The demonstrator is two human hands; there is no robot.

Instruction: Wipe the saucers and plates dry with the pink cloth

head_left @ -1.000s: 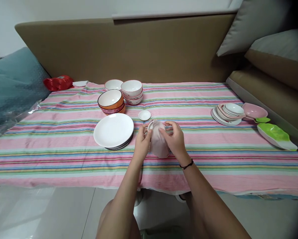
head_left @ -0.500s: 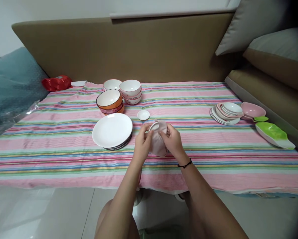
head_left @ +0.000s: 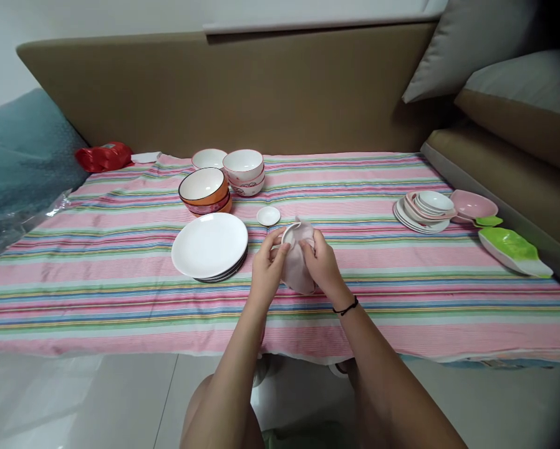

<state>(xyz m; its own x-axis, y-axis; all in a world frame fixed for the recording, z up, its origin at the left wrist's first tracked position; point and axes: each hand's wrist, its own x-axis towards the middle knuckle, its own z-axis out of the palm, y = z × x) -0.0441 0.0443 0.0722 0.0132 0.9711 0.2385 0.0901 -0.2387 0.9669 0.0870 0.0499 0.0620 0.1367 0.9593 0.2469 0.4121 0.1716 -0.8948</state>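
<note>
My left hand (head_left: pixel 269 262) is closed on the rim of a small white dish (head_left: pixel 287 236), mostly hidden under cloth. A pale pinkish-grey cloth (head_left: pixel 299 271) is draped over the dish and hangs below it. My right hand (head_left: pixel 322 262), with a black cord on its wrist, pinches the cloth against the dish. Just beyond my hands a small white saucer (head_left: pixel 268 216) lies on the striped cloth. Left of my left hand stands a stack of plates with a white plate (head_left: pixel 209 245) on top.
Stacked bowls (head_left: pixel 204 187) stand behind the plates, with white bowls (head_left: pixel 243 165) beside them. To the right are a pile of small dishes (head_left: pixel 429 209), a pink dish (head_left: pixel 474 204) and a green leaf-shaped dish (head_left: pixel 514 249). A red bundle (head_left: pixel 103 156) lies back left.
The cloth has shifted over the dish, its top edge now standing up in a point. My right fingers have moved slightly along it. The view has drifted a little.
</note>
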